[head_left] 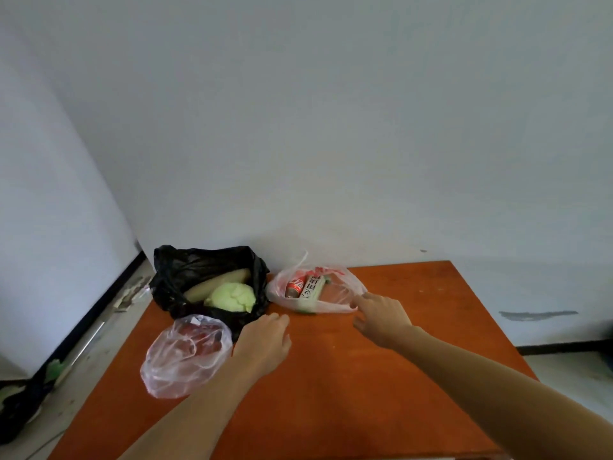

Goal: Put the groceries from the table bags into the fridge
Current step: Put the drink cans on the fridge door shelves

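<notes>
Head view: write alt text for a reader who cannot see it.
Two bare hands reach across an orange table toward three plastic bags. The right hand is at a clear bag holding a red can; the left hand hovers beside a black bag holding a cabbage.

glossy black plastic bag (172, 277), matt orange table (365, 376)
</notes>
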A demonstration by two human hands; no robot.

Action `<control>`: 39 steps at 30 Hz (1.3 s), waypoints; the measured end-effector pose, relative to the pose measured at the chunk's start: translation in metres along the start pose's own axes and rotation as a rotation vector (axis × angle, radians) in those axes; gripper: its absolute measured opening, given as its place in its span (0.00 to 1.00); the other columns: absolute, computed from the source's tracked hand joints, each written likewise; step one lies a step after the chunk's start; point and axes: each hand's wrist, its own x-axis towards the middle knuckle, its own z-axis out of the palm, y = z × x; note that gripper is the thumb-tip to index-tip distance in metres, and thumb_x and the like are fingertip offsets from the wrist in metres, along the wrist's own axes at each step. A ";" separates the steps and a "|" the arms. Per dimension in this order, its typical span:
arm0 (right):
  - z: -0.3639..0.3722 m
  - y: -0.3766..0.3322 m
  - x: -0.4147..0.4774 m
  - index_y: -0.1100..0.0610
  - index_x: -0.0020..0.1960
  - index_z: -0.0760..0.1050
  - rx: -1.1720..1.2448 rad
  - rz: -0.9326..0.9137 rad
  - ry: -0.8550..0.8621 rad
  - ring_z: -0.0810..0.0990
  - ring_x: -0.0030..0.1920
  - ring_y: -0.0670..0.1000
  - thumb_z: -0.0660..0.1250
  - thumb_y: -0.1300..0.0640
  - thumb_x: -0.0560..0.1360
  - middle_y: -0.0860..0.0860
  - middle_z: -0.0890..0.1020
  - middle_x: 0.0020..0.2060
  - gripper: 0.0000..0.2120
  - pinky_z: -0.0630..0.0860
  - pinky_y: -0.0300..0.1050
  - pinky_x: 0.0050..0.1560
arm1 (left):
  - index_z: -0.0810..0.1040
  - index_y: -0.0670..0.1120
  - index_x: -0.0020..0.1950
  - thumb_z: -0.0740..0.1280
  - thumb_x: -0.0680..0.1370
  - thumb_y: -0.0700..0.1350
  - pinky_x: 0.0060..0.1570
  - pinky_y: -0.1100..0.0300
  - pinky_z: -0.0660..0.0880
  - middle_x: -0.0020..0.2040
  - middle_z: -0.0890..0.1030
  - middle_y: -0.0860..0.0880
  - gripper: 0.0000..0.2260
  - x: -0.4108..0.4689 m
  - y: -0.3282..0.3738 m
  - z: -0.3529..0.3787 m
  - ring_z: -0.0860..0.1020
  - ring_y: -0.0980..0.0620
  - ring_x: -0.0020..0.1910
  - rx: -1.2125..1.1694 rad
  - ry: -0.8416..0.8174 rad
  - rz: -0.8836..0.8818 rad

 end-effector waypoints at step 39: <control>0.247 -0.022 0.388 0.49 0.72 0.61 -0.379 -0.536 -0.377 0.57 0.73 0.61 0.70 0.51 0.72 0.59 0.59 0.74 0.32 0.63 0.62 0.66 | 0.61 0.39 0.72 0.65 0.75 0.42 0.64 0.49 0.66 0.67 0.66 0.42 0.27 0.347 -0.224 0.231 0.66 0.43 0.67 0.207 -0.554 0.040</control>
